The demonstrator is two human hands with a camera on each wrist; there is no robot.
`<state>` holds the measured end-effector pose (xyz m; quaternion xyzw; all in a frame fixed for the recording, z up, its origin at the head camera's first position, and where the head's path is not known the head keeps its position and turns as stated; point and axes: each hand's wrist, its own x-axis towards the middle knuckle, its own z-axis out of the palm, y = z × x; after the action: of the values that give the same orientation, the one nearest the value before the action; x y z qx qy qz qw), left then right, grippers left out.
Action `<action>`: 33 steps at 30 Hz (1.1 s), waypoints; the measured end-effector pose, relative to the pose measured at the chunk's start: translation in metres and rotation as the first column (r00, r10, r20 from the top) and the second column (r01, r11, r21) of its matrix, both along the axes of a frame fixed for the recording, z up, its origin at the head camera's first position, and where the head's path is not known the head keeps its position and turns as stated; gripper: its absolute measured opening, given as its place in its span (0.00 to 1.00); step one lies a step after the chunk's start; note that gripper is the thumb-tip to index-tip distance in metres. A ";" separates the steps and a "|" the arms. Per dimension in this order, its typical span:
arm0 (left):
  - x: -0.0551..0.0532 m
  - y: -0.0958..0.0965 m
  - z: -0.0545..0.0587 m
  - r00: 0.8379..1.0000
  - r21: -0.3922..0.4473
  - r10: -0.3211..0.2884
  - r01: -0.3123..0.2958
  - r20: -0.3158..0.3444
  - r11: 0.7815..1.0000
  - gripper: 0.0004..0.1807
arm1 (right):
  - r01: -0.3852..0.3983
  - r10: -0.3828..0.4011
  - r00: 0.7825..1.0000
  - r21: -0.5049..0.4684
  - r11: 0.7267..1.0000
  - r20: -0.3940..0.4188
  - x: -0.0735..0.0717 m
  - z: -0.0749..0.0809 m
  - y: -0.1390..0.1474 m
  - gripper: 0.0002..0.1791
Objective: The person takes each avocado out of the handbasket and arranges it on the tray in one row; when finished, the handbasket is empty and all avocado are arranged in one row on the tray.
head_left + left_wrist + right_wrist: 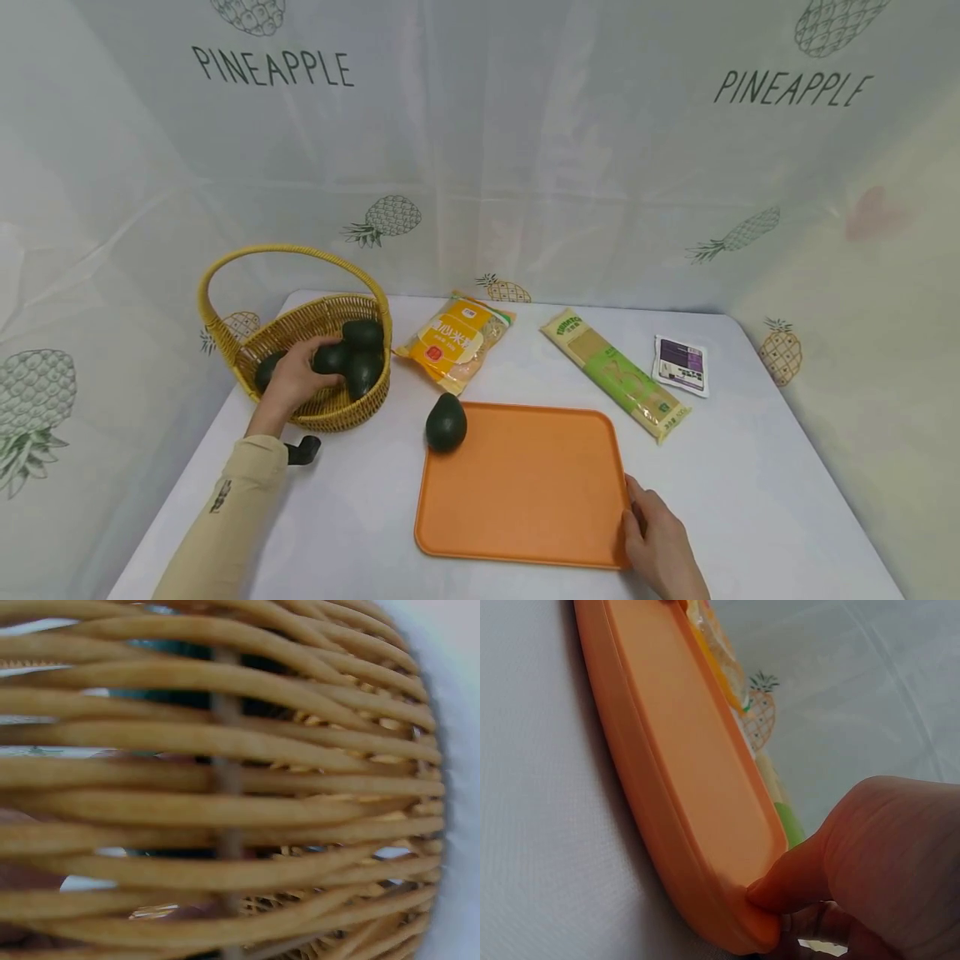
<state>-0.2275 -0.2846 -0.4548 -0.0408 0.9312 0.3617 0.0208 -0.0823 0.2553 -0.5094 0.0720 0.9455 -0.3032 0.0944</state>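
My left hand (300, 372) reaches into a yellow wicker basket (339, 421) and grips a dark green avocado (330, 359) there. More avocados lie around it, one of them at the back right (363, 333). In the left wrist view, the basket's woven wall (225, 802) covers most of the hand and fruit. At the lower right, my right hand (660, 533) pinches the edge of an orange tray (525, 492), its thumb (791, 881) over the rim. A single avocado (446, 423) sits on the tray's far left corner.
Behind the tray lie a yellow food packet (453, 340), a long green-and-tan noodle packet (615, 373) and a small purple-and-white sachet (681, 365). The basket's tall handle (292, 248) arches over the left arm. A pineapple-print curtain (525, 167) hangs behind the white table (750, 483).
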 end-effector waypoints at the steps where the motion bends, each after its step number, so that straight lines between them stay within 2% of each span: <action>1: 0.000 0.000 -0.001 1.000 -0.004 0.004 -0.004 -0.013 1.000 0.40 | 0.001 -0.001 1.000 0.001 1.000 -0.001 0.000 0.000 0.000 0.32; 6: -0.001 0.002 -0.004 0.999 -0.005 0.014 -0.014 -0.050 1.000 0.37 | 0.003 -0.003 1.000 0.003 1.000 0.000 0.000 -0.001 0.000 0.32; 13: -0.001 0.005 -0.004 0.999 -0.011 0.022 -0.023 -0.049 1.000 0.37 | 0.006 -0.006 1.000 0.014 1.000 0.018 -0.001 -0.001 0.000 0.33; 26: 0.004 0.005 0.004 0.997 -0.025 0.036 -0.038 -0.062 0.999 0.37 | 0.007 -0.007 1.000 0.013 1.000 -0.003 -0.001 -0.002 -0.001 0.33; 33: 0.007 0.007 0.011 0.994 -0.027 0.036 -0.039 -0.103 0.999 0.37 | 0.017 -0.017 1.000 0.014 1.000 0.005 -0.002 -0.002 -0.001 0.33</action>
<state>-0.2201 -0.2780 -0.4435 -0.0399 0.9353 0.3499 -0.0342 -0.0841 0.2543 -0.5119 0.0816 0.9466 -0.2974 0.0936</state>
